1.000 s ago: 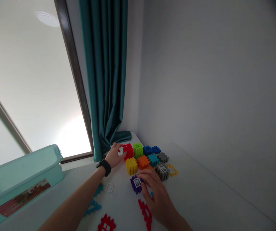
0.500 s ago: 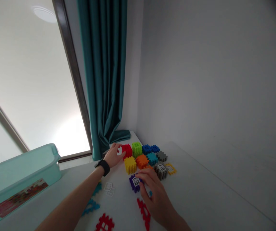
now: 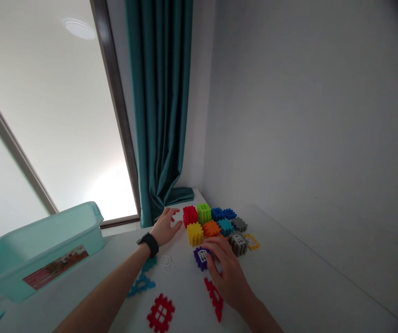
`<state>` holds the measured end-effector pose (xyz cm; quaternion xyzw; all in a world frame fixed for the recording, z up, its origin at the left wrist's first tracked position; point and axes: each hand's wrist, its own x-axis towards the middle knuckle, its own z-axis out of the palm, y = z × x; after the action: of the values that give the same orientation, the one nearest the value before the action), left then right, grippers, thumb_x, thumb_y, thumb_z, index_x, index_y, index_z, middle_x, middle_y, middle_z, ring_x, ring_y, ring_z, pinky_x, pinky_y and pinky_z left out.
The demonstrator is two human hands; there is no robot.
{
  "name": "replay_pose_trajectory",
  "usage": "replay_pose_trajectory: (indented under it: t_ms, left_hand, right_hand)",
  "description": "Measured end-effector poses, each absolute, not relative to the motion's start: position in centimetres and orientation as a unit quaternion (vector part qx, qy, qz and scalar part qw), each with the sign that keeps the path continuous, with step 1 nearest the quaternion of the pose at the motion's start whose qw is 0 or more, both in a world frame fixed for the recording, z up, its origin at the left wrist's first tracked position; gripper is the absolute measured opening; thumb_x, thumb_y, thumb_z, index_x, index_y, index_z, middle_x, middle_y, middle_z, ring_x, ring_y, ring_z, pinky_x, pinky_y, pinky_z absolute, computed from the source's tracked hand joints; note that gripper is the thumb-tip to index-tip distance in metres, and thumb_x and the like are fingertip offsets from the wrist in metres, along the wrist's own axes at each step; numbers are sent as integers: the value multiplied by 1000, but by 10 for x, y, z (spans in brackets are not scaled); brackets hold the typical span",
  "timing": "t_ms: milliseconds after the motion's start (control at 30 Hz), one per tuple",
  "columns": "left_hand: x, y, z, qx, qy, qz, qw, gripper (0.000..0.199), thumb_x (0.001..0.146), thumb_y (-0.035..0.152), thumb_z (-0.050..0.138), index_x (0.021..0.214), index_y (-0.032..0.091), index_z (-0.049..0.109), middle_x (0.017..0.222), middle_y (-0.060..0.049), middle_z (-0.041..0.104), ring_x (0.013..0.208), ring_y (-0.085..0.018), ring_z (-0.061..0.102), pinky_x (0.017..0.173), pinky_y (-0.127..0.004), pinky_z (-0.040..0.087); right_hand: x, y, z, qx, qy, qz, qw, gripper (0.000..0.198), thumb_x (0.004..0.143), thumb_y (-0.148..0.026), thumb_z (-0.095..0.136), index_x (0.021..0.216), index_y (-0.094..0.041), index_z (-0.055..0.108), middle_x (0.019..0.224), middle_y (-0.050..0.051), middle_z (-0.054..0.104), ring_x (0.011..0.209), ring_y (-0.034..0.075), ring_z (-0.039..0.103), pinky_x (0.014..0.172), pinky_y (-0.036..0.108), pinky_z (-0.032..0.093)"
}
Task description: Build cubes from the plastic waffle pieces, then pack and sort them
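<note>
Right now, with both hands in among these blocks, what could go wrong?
The right hand rests on the purple cube, close to the grey cube; a push might knock them together. The left hand, open beside the red cube, could nudge the packed row. The right forearm might sweep the flat red piece.

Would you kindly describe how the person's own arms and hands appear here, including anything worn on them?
Both forearms are bare, with no sleeves in view. The left hand has a black wristwatch with a dark band strapped around its wrist. The right hand wears nothing visible: no glove, ring or band can be made out. Neither hand is gloved.
</note>
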<state>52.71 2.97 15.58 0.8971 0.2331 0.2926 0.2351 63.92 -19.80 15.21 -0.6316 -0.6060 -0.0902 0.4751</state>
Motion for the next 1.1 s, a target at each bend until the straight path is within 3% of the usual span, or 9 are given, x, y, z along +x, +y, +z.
replay_pose_trajectory:
  t_ms: [267, 500, 900, 1100]
  left_hand:
    - [465, 1, 167, 919, 225, 238, 220, 21, 89, 30, 54, 105, 22, 65, 99, -6, 64, 88, -21, 63, 77, -34, 53]
    - [390, -28, 169, 925, 245, 210, 199, 16, 86, 24, 55, 98, 22, 66, 99, -6, 66, 91, -23, 62, 84, -36, 50]
    - [301, -41, 158, 927, 278, 177, 177, 18, 89, 23, 52, 101, 23, 65, 98, -5, 66, 90, -22, 62, 82, -33, 47]
    - [281, -46, 149, 927, 277, 182, 178, 17, 88, 24, 55, 101, 24, 65, 103, -5, 68, 97, -24, 62, 84, -35, 47]
  right_hand:
    - [627, -192, 149, -628, -620, -101, 459, 23, 94, -17, 46, 108, -22, 63, 109, 9, 64, 105, 24, 62, 95, 43, 52]
    - [600, -187, 154, -607, -677, -89, 407, 24, 92, -15, 45, 108, -23, 62, 107, 8, 64, 105, 24, 61, 96, 45, 50]
    - [538, -169, 158, -580, -768, 6, 273, 30, 87, -8, 52, 111, -24, 63, 107, 6, 66, 103, 24, 62, 92, 42, 50]
    - [519, -164, 145, -584, -763, 29, 275, 30, 87, -8, 52, 110, -24, 64, 110, 7, 66, 106, 25, 62, 95, 45, 50]
